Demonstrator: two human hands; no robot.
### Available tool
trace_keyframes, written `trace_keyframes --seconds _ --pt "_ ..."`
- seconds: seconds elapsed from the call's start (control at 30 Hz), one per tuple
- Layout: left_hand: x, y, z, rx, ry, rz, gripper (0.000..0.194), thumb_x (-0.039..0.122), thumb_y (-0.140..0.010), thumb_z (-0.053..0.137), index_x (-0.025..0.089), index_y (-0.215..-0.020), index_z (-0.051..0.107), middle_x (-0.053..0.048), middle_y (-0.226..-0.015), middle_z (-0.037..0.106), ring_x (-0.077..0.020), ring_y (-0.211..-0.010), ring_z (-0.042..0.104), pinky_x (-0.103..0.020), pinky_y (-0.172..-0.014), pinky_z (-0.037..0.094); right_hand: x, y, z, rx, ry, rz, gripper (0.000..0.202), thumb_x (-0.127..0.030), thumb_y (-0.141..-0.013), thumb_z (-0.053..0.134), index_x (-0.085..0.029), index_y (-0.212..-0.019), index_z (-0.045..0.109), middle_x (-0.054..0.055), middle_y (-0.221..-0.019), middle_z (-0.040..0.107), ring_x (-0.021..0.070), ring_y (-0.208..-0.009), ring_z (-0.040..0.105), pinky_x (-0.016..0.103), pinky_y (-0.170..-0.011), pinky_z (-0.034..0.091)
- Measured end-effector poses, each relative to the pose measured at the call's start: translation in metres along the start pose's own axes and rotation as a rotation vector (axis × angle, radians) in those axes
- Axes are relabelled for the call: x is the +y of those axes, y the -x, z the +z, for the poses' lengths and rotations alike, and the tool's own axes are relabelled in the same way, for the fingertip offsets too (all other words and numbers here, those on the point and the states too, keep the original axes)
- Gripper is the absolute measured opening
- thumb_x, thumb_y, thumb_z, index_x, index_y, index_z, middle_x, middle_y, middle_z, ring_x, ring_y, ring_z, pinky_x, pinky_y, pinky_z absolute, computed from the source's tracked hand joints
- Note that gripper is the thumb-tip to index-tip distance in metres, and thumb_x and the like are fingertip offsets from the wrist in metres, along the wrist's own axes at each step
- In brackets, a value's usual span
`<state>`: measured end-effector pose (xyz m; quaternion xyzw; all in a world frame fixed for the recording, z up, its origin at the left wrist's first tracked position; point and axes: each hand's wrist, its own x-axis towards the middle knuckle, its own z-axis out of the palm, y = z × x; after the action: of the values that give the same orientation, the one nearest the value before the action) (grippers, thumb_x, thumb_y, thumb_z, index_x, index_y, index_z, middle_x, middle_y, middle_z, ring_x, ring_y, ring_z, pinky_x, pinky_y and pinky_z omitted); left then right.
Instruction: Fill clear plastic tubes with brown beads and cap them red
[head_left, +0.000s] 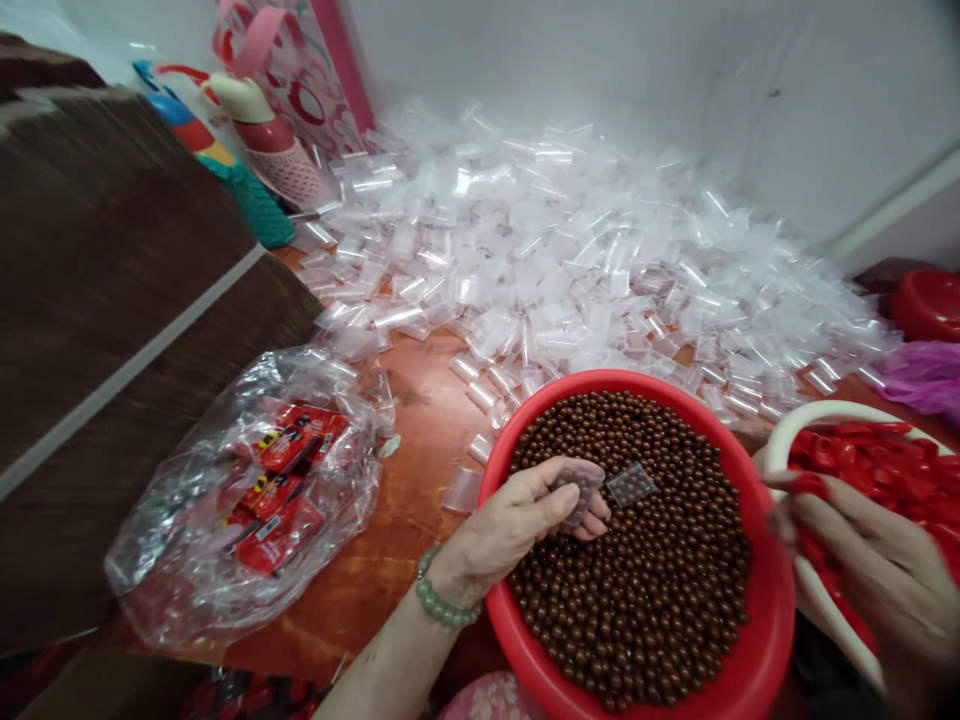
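My left hand [529, 510], with a green bead bracelet at the wrist, is above a red basin [772, 600] full of small round brown balls [637, 600]. Its thumb and fingers close on a small clear plastic case [583, 492]. Another clear case [631, 484] lies on the balls just past the fingertips. My right hand [870, 570] is at the basin's right side, over a white tub [787, 425] of red pieces [862, 460]. Slightly blurred, its fingers pinch a small red piece [808, 486].
Behind the basin a wide heap of clear plastic cases [585, 260] covers the tabletop [420, 400]. On the left are a clear bag [172, 560] of red packets and a strapped brown stack [112, 280]. Bottles [262, 130] and a pink patterned bag [307, 80] stand behind.
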<state>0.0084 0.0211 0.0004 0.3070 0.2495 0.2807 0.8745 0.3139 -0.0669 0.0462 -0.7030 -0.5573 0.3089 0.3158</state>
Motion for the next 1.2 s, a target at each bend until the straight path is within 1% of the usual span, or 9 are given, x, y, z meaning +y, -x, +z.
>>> trace_keyframes --seconds 0.1,0.27,0.4,0.5,0.63,0.8,0.93,1.03,1.2 --pt "-0.001 0.000 0.001 0.014 -0.077 0.004 0.037 0.037 -0.084 0.074 0.015 -0.112 0.065 -0.006 -0.093 0.070 -0.0133 -0.082 0.066 -0.026 -0.078 0.049 -0.027 -0.031 0.046 -0.117 -0.279 0.070 0.028 -0.047 -0.093 0.056 -0.021 -0.102 0.062 0.001 -0.068 0.062 0.0140 -0.054 0.051 0.026 -0.051 0.043" --pt "-0.001 -0.003 0.006 0.093 -0.100 0.016 0.035 0.035 -0.076 0.080 0.013 -0.099 0.066 -0.005 -0.087 0.070 -0.0135 -0.076 0.067 -0.026 -0.075 0.052 -0.062 -0.062 0.110 -0.103 -0.599 0.090 0.032 -0.050 -0.092 0.058 -0.019 -0.088 0.056 0.003 -0.079 0.070 0.0105 -0.060 0.056 0.022 -0.058 0.048" --pt "-0.001 -0.005 0.007 0.177 -0.056 0.076 0.037 0.036 -0.071 0.084 0.012 -0.095 0.068 -0.007 -0.098 0.069 -0.0161 -0.079 0.070 -0.026 -0.074 0.054 -0.076 -0.061 0.139 -0.172 -0.800 0.114 0.035 -0.054 -0.090 0.058 -0.024 -0.108 0.048 0.004 -0.092 0.074 0.0174 -0.074 0.071 0.031 -0.069 0.057" --pt "-0.002 -0.005 0.007 0.186 0.012 0.104 0.038 0.032 -0.072 0.084 0.014 -0.102 0.070 -0.006 -0.101 0.068 -0.0166 -0.085 0.069 -0.027 -0.078 0.056 -0.073 -0.058 0.152 -0.161 -0.765 0.076 0.034 -0.050 -0.094 0.054 -0.028 -0.119 0.045 0.004 -0.098 0.074 0.0192 -0.081 0.074 0.034 -0.073 0.059" --pt "-0.002 -0.005 0.007 0.201 0.136 0.109 0.035 0.028 -0.069 0.086 0.016 -0.099 0.073 -0.005 -0.100 0.068 -0.0150 -0.088 0.066 -0.028 -0.080 0.057 -0.060 -0.057 0.154 -0.033 -0.403 -0.279 0.021 -0.033 -0.101 0.042 -0.027 -0.119 0.051 0.005 -0.106 0.070 0.0165 -0.088 0.071 0.032 -0.078 0.059" --pt "0.003 -0.005 0.007 0.232 0.188 0.134 0.033 0.024 -0.063 0.090 0.012 -0.088 0.072 -0.003 -0.082 0.068 -0.0100 -0.074 0.062 -0.020 -0.072 0.053 -0.054 -0.059 0.132 -0.174 0.150 -0.952 0.042 -0.014 -0.096 0.042 -0.019 -0.137 0.044 0.015 -0.125 0.063 0.0228 -0.114 0.062 0.042 -0.093 0.055" --pt "0.004 -0.006 0.005 0.251 0.168 0.170 0.030 0.025 -0.065 0.089 0.011 -0.086 0.072 -0.002 -0.077 0.067 -0.0078 -0.068 0.058 -0.016 -0.067 0.048 -0.060 -0.060 0.116 -0.212 0.480 -1.063 0.047 -0.018 -0.095 0.045 -0.007 -0.140 0.041 0.024 -0.135 0.056 0.0306 -0.120 0.058 0.048 -0.092 0.053" --pt "0.005 -0.006 0.005 0.245 0.137 0.144 0.032 0.028 -0.065 0.088 0.012 -0.088 0.072 -0.003 -0.081 0.069 -0.0103 -0.072 0.061 -0.018 -0.069 0.050 -0.066 -0.061 0.109 -0.177 0.561 -1.109 0.046 -0.029 -0.098 0.047 -0.005 -0.137 0.046 0.026 -0.136 0.055 0.0335 -0.116 0.058 0.050 -0.088 0.052" --pt "0.010 -0.006 0.007 0.325 0.103 0.072 0.032 0.025 -0.066 0.087 0.017 -0.094 0.073 -0.004 -0.090 0.072 -0.0131 -0.076 0.065 -0.020 -0.069 0.055 -0.079 -0.061 0.103 -0.120 0.475 -1.189 0.024 -0.020 -0.101 0.044 -0.009 -0.113 0.061 0.011 -0.095 0.072 0.0158 -0.076 0.062 0.031 -0.070 0.051"
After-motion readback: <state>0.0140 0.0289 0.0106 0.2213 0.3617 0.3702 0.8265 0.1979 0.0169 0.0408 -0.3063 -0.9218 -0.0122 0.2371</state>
